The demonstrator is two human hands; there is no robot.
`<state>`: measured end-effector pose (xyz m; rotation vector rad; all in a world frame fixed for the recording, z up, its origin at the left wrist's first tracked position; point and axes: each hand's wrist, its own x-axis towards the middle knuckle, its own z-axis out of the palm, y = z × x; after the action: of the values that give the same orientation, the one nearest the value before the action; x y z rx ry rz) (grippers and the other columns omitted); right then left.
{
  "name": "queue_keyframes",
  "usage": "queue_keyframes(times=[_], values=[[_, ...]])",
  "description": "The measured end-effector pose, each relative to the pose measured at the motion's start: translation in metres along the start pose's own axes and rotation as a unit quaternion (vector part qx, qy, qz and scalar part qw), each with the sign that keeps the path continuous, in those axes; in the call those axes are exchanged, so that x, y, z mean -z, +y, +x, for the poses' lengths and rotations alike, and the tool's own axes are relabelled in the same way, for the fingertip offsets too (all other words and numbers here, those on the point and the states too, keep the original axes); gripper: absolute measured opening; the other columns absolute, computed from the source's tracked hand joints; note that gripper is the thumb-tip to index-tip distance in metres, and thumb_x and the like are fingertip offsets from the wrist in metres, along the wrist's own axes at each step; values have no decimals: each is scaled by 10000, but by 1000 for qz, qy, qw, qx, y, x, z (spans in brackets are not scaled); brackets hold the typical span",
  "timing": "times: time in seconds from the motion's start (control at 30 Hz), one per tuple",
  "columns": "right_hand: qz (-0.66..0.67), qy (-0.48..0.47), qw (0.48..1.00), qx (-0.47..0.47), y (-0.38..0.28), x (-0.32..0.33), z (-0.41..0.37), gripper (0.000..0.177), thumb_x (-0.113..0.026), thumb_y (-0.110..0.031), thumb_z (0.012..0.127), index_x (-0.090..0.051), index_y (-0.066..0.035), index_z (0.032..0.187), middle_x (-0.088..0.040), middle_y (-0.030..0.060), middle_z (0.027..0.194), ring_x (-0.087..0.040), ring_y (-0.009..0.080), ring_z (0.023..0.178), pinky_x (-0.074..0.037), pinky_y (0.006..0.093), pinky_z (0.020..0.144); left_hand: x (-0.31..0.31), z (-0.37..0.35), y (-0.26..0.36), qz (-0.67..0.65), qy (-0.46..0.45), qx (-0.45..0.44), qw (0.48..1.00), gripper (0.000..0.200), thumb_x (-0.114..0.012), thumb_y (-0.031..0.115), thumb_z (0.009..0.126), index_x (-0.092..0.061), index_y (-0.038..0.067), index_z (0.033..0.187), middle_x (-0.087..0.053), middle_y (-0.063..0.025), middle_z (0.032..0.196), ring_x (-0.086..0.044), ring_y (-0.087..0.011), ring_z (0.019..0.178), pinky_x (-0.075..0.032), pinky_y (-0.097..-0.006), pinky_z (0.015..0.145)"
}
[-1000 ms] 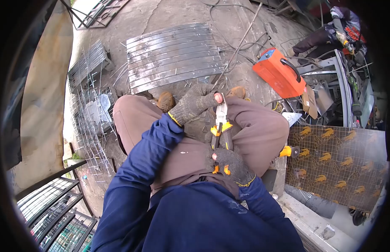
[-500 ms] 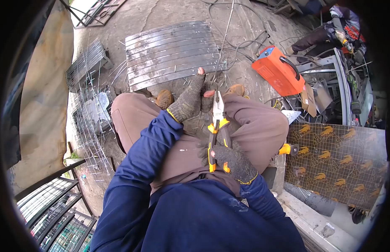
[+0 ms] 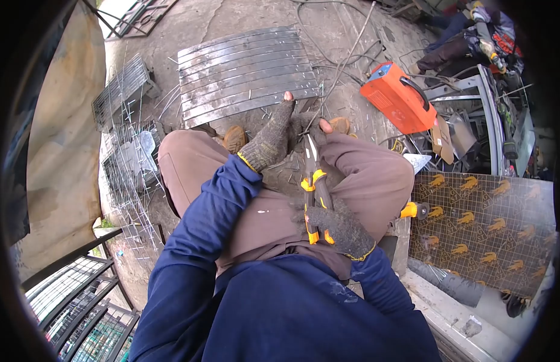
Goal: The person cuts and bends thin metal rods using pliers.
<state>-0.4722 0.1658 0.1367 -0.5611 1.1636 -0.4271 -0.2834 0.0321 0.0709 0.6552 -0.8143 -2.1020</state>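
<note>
My right hand point(image 3: 343, 230), in a dark knit glove, is wrapped round the black-and-yellow handles of a pair of combination pliers point(image 3: 311, 158). The plier jaws point away from me, at the near end of a thin metal rod point(image 3: 338, 72). Closed around that rod just above the jaws is my left hand point(image 3: 278, 134), gloved with bare fingertips showing. From there the rod slants up and to the right. Whether the jaws bite on the rod is too small to tell. Both hands are between my bent knees.
A slatted metal sheet point(image 3: 246, 72) lies ahead on the ground. An orange machine point(image 3: 397, 99) stands to the right, near cables and metal frames. Wire mesh point(image 3: 132, 157) is piled at left. A patterned board point(image 3: 482, 235) sits at right. Another person point(image 3: 473, 48) works at upper right.
The rod's far end has swung to the right. The pliers have turned, and their handles are closer together. My left fingertips have shifted slightly right.
</note>
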Motion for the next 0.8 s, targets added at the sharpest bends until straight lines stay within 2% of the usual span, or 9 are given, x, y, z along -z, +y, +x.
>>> queue_keyframes(times=[0.17,0.4,0.5,0.6,0.67,0.7,0.73,0.77,0.8], values=[[-35,-20,999,-6,-5,0,-2,439,-665,-141,877,-520,20,1259,-672,113,961,-646,152,754,-538,294,676,-7,-6,6,17,-7,33,999,1075,-143,878,831,-690,-20,1055,-685,-58,869,-619,-122,696,-507,-233,652],[-73,-33,997,1,-11,1,1,582,-681,-156,847,-457,24,1353,-672,77,1057,-620,106,862,-522,273,771,-8,-7,8,52,-5,43,998,1073,-175,859,851,-678,-57,1092,-691,-114,865,-613,-142,717,-477,-226,637],[-79,-14,997,12,-6,3,3,557,-677,-139,849,-468,22,1339,-662,72,1056,-609,97,853,-519,278,755,-16,-9,11,20,46,-6,999,961,-213,787,913,-677,-32,1103,-693,-89,948,-620,-86,719,-500,-211,580],[-156,-2,988,-14,-17,2,0,517,-671,-126,855,-486,17,1315,-646,50,992,-598,94,823,-513,286,730,1,-3,3,37,-28,16,999,889,-244,745,941,-638,-14,1188,-687,-88,981,-624,-98,715,-517,-235,585],[-129,11,992,11,-6,6,3,474,-668,-127,856,-507,8,1281,-629,40,939,-585,94,790,-503,283,703,3,-1,0,16,-42,10,999,772,-321,672,977,-589,14,1279,-669,-91,1061,-635,-118,845,-528,-236,733],[-101,25,994,35,-4,6,3,431,-665,-128,858,-528,-1,1247,-611,30,885,-571,94,758,-494,279,676,1,-2,2,16,-42,10,999,772,-321,672,977,-589,14,1279,-669,-91,1061,-635,-118,845,-528,-236,733],[-101,27,994,36,-5,8,2,431,-665,-128,858,-528,-1,1247,-611,30,885,-571,94,758,-494,279,676,-2,-2,3,88,28,-41,995,710,-370,624,987,-578,21,1298,-649,-79,1105,-603,-119,939,-491,-253,829],[-136,10,985,103,-8,9,-1,382,-660,-126,857,-546,-5,1201,-593,27,850,-560,94,731,-481,270,653,-6,-2,3,158,98,-90,978,652,-419,575,998,-567,27,1318,-630,-68,1149,-571,-121,1033,-454,-271,925],[-169,-7,971,167,-11,9,-5,334,-656,-125,857,-564,-9,1156,-575,24,815,-548,95,704,-469,262,631,-6,-2,2,156,96,-90,979,652,-419,575,998,-567,27,1318,-630,-68,1149,-571,-121,1033,-454,-271,925]])
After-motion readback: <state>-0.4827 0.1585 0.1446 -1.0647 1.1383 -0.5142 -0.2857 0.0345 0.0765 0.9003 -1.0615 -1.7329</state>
